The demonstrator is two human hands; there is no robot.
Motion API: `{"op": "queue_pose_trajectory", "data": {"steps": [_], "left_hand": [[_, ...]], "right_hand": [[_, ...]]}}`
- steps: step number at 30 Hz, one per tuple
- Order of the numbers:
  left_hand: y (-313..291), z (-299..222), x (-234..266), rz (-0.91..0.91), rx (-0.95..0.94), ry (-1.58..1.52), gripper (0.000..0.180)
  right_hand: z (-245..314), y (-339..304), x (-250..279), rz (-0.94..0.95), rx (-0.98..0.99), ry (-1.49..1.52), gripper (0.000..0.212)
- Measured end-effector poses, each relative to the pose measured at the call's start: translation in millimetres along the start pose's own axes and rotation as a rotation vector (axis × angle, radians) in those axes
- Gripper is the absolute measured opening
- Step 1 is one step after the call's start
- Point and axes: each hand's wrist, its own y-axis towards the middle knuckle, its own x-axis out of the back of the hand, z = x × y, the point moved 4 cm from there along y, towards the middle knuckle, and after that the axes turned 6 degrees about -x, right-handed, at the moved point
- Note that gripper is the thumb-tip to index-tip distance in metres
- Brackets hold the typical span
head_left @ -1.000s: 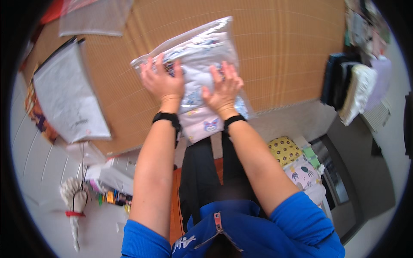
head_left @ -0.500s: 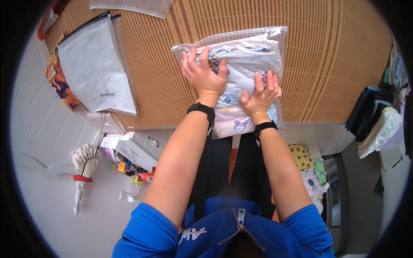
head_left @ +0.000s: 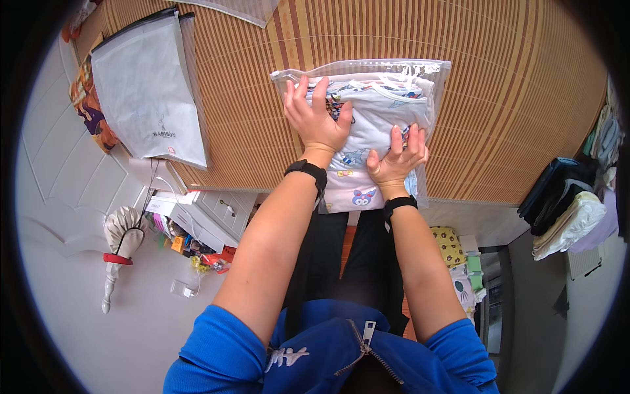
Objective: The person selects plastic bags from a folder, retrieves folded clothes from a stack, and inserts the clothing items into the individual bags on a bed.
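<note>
A clear zip bag [head_left: 420, 68] lies on a striped bamboo mat [head_left: 485, 131] in front of me. Folded clothes [head_left: 367, 118], white and pale pink with cartoon prints, fill it. My left hand [head_left: 319, 121] rests on the upper left of the bag with fingers spread. On the lower right part, my right hand [head_left: 399, 159] presses with its fingers apart and slightly bent. Neither hand grips anything. The bag's near edge reaches the mat's front edge, just above my legs.
A whitish zip bag [head_left: 147, 92] lies at the left of the mat, partly over a colourful printed item [head_left: 92, 108]. Another clear bag [head_left: 246, 8] is at the far edge. Piled clothes [head_left: 564, 210] stand at the right. A white cabinet [head_left: 223, 213] stands below left.
My view has shifted a little, so the bag and mat sit slightly lower in the picture. Both hands stay on the bag, in nearly the same places.
</note>
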Motion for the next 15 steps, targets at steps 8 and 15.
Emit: {"op": "queue_pose_trajectory", "data": {"steps": [8,15], "left_hand": [[-0.9,-0.7,2.9,-0.001,-0.017,0.015,0.053],[-1.1,-2.6,2.8,-0.036,0.000,0.019,0.052]], "right_hand": [[1.1,-3.4,-2.3,-0.009,0.007,0.001,0.059],[1.1,-1.2,-1.7,-0.027,0.022,-0.022,0.062]]}}
